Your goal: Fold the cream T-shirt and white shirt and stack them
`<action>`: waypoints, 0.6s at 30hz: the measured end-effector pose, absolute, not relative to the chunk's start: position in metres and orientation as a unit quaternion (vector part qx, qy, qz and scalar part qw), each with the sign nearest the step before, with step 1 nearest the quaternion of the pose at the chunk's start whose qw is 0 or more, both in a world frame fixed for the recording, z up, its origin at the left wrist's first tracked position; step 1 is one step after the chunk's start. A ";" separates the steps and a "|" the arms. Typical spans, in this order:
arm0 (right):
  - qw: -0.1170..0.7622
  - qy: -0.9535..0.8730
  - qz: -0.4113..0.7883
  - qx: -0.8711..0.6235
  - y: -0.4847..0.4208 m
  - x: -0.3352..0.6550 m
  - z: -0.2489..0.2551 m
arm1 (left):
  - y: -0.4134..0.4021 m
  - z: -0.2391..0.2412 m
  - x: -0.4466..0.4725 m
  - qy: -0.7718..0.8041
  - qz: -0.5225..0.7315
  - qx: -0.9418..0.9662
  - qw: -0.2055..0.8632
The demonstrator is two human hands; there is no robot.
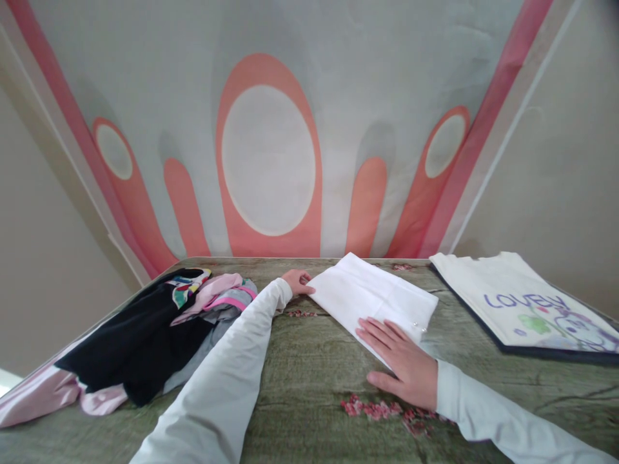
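Observation:
A folded white garment lies on the green patterned surface in front of me. My left hand reaches far forward and its fingers curl on the garment's far left edge. My right hand lies flat, fingers stretched out, pressing on the garment's near edge. Both my arms are in white long sleeves.
A heap of dark, pink and grey clothes lies to the left. A folded white shirt with purple lettering rests on a dark item at the right. A wall with pink and grey shapes rises behind the surface.

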State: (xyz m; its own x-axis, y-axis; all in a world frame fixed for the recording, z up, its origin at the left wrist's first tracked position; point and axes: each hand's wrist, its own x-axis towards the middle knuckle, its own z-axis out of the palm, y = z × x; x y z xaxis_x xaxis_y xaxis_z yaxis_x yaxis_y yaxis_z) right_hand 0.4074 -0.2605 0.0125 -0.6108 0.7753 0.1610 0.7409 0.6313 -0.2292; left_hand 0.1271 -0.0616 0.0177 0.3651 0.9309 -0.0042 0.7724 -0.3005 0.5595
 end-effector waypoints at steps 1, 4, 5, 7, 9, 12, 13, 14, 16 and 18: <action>0.123 -0.893 0.072 -0.426 -0.263 0.404 0.013 | -0.062 0.018 0.128 0.548 0.155 0.789 0.230; 0.126 -0.891 0.088 -0.426 -0.277 0.389 0.015 | -0.064 0.020 0.133 0.580 0.139 0.783 0.178; 0.128 -0.893 0.098 -0.421 -0.282 0.384 0.016 | -0.066 0.021 0.135 0.588 0.136 0.781 0.158; 0.138 -0.897 0.127 -0.400 -0.292 0.377 0.018 | -0.070 0.025 0.140 0.598 0.131 0.782 0.118; 0.159 -0.896 0.162 -0.381 -0.295 0.377 0.023 | -0.078 0.030 0.149 0.601 0.136 0.784 0.073; 0.200 -0.879 0.195 -0.386 -0.278 0.394 0.033 | -0.094 0.039 0.167 0.590 0.154 0.792 0.018; 0.210 -0.872 0.193 -0.397 -0.267 0.403 0.035 | -0.100 0.042 0.174 0.577 0.158 0.801 0.006; 0.213 -0.867 0.186 -0.410 -0.254 0.414 0.036 | -0.106 0.044 0.182 0.557 0.161 0.815 -0.002; 0.226 -0.855 0.145 -0.445 -0.227 0.437 0.031 | -0.119 0.045 0.199 0.499 0.154 0.853 -0.001; 0.223 -0.841 0.101 -0.482 -0.203 0.460 0.018 | -0.135 0.042 0.216 0.432 0.131 0.892 0.012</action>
